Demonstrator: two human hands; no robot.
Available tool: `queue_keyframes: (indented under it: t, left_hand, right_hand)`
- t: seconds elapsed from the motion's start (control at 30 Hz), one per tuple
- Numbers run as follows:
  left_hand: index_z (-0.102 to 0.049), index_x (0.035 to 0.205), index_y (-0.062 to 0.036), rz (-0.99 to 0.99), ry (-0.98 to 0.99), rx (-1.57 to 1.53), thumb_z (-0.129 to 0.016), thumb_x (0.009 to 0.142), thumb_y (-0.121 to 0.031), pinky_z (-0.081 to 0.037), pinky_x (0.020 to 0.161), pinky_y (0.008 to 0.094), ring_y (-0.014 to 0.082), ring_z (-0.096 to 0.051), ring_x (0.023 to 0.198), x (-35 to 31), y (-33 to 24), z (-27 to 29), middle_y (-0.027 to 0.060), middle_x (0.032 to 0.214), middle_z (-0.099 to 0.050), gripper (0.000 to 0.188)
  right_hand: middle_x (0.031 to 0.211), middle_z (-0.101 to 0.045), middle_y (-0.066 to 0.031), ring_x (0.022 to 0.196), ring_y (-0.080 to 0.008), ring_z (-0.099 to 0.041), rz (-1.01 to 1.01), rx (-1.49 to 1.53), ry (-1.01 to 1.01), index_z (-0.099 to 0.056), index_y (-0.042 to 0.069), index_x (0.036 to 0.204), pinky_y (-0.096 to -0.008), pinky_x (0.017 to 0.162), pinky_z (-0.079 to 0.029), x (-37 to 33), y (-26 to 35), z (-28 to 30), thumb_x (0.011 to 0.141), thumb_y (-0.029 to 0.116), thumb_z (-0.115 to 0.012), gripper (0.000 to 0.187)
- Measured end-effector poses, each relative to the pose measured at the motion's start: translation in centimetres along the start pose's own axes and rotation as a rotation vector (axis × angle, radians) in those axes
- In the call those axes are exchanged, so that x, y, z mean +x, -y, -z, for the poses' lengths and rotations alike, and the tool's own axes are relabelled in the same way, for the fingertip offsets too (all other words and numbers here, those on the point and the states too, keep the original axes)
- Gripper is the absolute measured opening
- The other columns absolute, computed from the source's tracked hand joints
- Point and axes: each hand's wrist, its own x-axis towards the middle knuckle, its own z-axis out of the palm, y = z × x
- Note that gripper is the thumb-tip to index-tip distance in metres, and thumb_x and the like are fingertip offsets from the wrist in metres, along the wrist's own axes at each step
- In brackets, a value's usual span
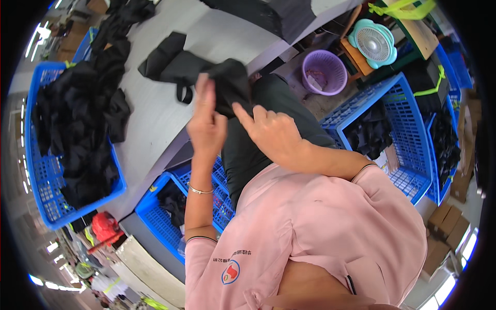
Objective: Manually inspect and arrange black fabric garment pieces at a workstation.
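Observation:
A folded black fabric piece (175,64) with a small strap loop lies across the pale worktable's near edge, its close end over my lap. My left hand (206,121), with a thin bracelet on its wrist, is over the fabric's near part. Its fingers are stretched out and slightly blurred by motion. My right hand (276,132) is at the close end of the fabric, the index finger extended along it and the other fingers curled at its edge. The right thumb is hidden.
At the left, a blue plastic basket (121,178) is heaped with black fabric pieces (72,119). Another blue basket (155,212) sits below the worktable (155,111). To the right are a purple bin (338,77), a turquoise fan (373,44) and a large blue crate (413,124) with black fabric.

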Motion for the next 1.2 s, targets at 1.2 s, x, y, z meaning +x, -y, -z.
queue_keyframes:
  t: [1.2]
  left_hand:
    - [-0.065,0.125,-0.0112,0.333,-0.569,-0.387,-0.054,0.067,0.016,-0.045,0.058,0.0225,0.0112,-0.052,0.071,-4.7,-3.9,-1.6,0.0053,0.109,-0.055,0.065]
  right_hand:
    - [0.107,-0.066,-0.0124,0.091,-0.0221,-0.067,-0.819,2.169,-0.055,-0.06,-0.003,0.118,-0.0378,0.079,-0.059,6.9,0.3,-5.1,0.09,0.015,-0.065,0.034]
